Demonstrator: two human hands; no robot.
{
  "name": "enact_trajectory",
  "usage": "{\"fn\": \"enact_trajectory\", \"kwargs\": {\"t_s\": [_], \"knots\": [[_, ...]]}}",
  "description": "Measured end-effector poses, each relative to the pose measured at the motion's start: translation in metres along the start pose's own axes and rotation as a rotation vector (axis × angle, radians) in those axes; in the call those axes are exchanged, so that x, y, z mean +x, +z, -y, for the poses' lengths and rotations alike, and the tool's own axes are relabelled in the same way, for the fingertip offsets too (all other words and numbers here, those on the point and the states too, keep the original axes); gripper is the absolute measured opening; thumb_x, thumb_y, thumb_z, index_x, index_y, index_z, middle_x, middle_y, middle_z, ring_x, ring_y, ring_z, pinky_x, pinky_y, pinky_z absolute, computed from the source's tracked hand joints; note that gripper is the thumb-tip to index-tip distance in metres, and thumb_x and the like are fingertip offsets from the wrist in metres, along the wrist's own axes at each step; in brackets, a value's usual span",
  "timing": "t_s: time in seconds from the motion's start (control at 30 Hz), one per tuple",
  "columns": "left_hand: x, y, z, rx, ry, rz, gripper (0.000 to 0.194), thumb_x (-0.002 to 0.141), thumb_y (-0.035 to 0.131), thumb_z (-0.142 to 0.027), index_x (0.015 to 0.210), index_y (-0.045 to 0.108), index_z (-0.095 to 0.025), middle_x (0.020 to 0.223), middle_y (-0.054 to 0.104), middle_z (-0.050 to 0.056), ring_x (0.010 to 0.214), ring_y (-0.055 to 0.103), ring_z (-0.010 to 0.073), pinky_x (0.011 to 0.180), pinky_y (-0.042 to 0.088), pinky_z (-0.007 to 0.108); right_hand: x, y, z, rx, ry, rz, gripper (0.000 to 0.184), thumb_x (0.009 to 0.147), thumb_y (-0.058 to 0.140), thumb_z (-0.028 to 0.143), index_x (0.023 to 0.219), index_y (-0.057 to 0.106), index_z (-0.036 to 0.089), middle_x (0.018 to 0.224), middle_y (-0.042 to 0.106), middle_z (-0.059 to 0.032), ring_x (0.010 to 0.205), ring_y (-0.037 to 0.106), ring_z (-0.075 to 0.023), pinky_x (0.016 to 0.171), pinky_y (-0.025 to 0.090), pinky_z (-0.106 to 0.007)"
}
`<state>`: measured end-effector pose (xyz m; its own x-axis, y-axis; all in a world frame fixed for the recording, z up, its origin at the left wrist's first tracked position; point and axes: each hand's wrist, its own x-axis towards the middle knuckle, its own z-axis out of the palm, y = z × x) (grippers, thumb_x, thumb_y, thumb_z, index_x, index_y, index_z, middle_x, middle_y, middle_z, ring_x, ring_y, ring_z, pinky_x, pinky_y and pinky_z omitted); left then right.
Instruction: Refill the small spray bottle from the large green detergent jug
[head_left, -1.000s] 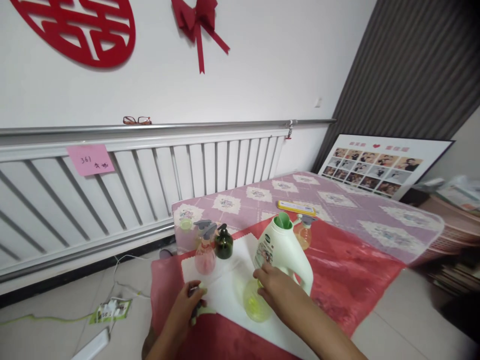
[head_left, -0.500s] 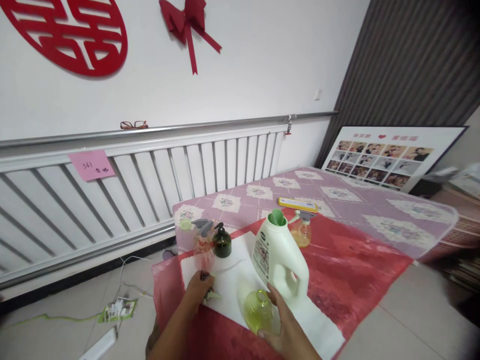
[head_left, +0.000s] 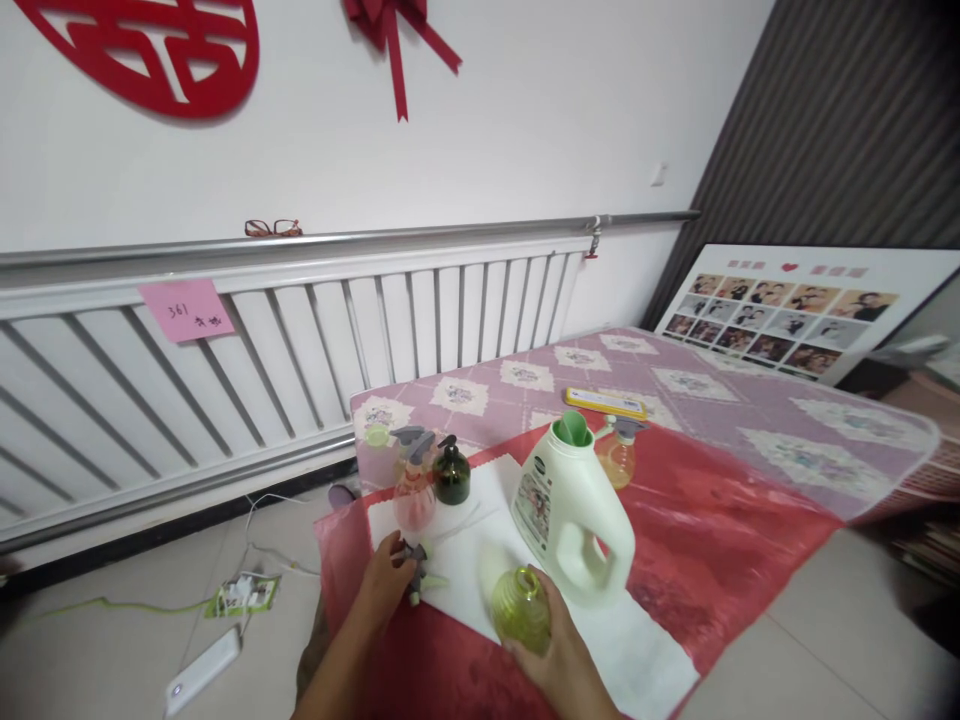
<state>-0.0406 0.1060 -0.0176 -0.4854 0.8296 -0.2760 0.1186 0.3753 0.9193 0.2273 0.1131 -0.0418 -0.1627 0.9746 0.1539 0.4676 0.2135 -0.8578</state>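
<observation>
My right hand [head_left: 559, 640] is wrapped round the side of a yellow-green translucent bottle [head_left: 517, 612], upright with its neck uncapped. At the left, a grey and pale green spray trigger head [head_left: 417, 572] lies on the white cloth [head_left: 480, 535]. The fingers of my left hand [head_left: 386, 580] are curved and apart at its near left edge. Just behind stands a pink spray bottle [head_left: 415, 500], beside a dark green pump bottle [head_left: 452, 475]. To the right of the yellow-green bottle stands a large pale green jug [head_left: 570, 520] with a green funnel-like piece [head_left: 572, 428] in its mouth.
Red plastic sheeting [head_left: 720, 520] lies under the cloth on a table with a patterned lilac cover [head_left: 600, 355]. Behind the jug stand an amber spray bottle [head_left: 619, 460] and a yellow-edged flat box [head_left: 605, 403]. A white radiator [head_left: 300, 350] lines the wall.
My left hand has shifted slightly left, and more of the spray trigger head shows on the cloth. The right hand keeps hold of the yellow-green bottle. The view has tilted a little.
</observation>
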Motion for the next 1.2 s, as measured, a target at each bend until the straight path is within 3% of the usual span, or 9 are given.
{"fn": "enact_trajectory", "kwargs": {"t_s": [0.23,0.33,0.43,0.57,0.7,0.8,0.9,1.0,1.2], "knots": [[-0.024,-0.011,0.001,-0.018,0.145,-0.066,0.053,0.071,0.06,-0.03,0.121,0.052,-0.015,0.129,0.055,0.014,0.115,0.056,0.0253,0.088,0.05,0.033,0.001,0.001,0.031,-0.008,0.034,0.036,0.073,0.068,0.061,0.028,0.134,0.031,0.022,0.138,0.047,-0.0119,0.128,0.047,-0.0275,0.108,0.037,-0.044],[-0.047,0.002,0.007,0.013,0.23,0.018,0.051,0.071,0.059,-0.03,0.12,0.054,-0.018,0.125,0.059,0.012,0.116,0.055,0.0269,0.093,0.048,0.038,-0.001,0.004,0.038,0.025,0.072,0.068,0.077,0.065,0.063,0.023,0.135,0.031,0.021,0.14,0.044,-0.0129,0.131,0.043,-0.0271,0.11,0.034,-0.044],[-0.069,0.025,0.024,0.048,0.332,0.148,0.061,0.067,0.061,-0.026,0.127,0.048,-0.018,0.131,0.056,0.012,0.123,0.05,0.0284,0.105,0.04,0.042,-0.008,0.003,0.04,0.067,0.106,0.082,0.084,0.061,0.063,0.017,0.137,0.027,0.02,0.146,0.038,-0.0138,0.134,0.038,-0.0262,0.111,0.033,-0.043],[-0.085,0.056,0.039,0.143,0.392,0.305,0.082,0.06,0.066,-0.02,0.137,0.036,-0.016,0.145,0.039,0.013,0.136,0.033,0.0292,0.115,0.026,0.041,-0.027,-0.021,0.034,0.06,0.11,0.055,0.074,0.071,0.061,0.023,0.137,0.028,0.023,0.144,0.041,-0.0117,0.132,0.041,-0.0255,0.101,0.044,-0.041],[-0.087,0.082,0.033,0.164,0.423,0.245,0.089,0.059,0.066,-0.017,0.14,0.028,-0.016,0.148,0.034,0.013,0.139,0.028,0.0286,0.117,0.022,0.042,-0.035,-0.067,0.023,0.019,0.128,-0.147,0.046,0.085,0.049,0.038,0.127,0.039,0.023,0.133,0.05,-0.0122,0.124,0.048,-0.0255,0.097,0.046,-0.042],[-0.087,0.099,0.025,0.145,0.437,0.157,0.091,0.059,0.066,-0.017,0.14,0.025,-0.017,0.147,0.035,0.013,0.138,0.029,0.0285,0.115,0.025,0.041,-0.023,-0.096,0.019,0.027,0.157,-0.326,0.047,0.085,0.048,0.046,0.124,0.041,0.021,0.13,0.051,-0.0145,0.121,0.049,-0.0272,0.097,0.045,-0.044],[-0.088,0.11,0.021,0.145,0.401,0.134,0.091,0.059,0.066,-0.017,0.14,0.024,-0.018,0.145,0.037,0.013,0.137,0.033,0.028,0.113,0.029,0.039,0.001,-0.108,0.02,0.089,0.153,-0.372,0.05,0.084,0.05,0.049,0.124,0.041,0.021,0.13,0.051,-0.0156,0.121,0.051,-0.0263,0.094,0.046,-0.042],[-0.089,0.112,0.021,0.152,0.384,0.138,0.088,0.061,0.065,-0.019,0.139,0.025,-0.018,0.143,0.04,0.013,0.135,0.036,0.0274,0.112,0.03,0.038,0.025,-0.106,0.023,0.162,0.119,-0.362,0.052,0.082,0.053,0.049,0.124,0.043,0.02,0.128,0.055,-0.0139,0.116,0.056,-0.0241,0.094,0.046,-0.04],[-0.081,0.1,0.016,0.147,0.4,0.107,0.087,0.062,0.066,-0.021,0.139,0.025,-0.016,0.143,0.04,0.015,0.134,0.037,0.0273,0.113,0.03,0.038,0.06,-0.098,0.027,0.197,0.131,-0.292,0.049,0.072,0.063,0.05,0.107,0.062,0.015,0.101,0.072,-0.0098,0.091,0.066,-0.0261,0.08,0.053,-0.037]]}}
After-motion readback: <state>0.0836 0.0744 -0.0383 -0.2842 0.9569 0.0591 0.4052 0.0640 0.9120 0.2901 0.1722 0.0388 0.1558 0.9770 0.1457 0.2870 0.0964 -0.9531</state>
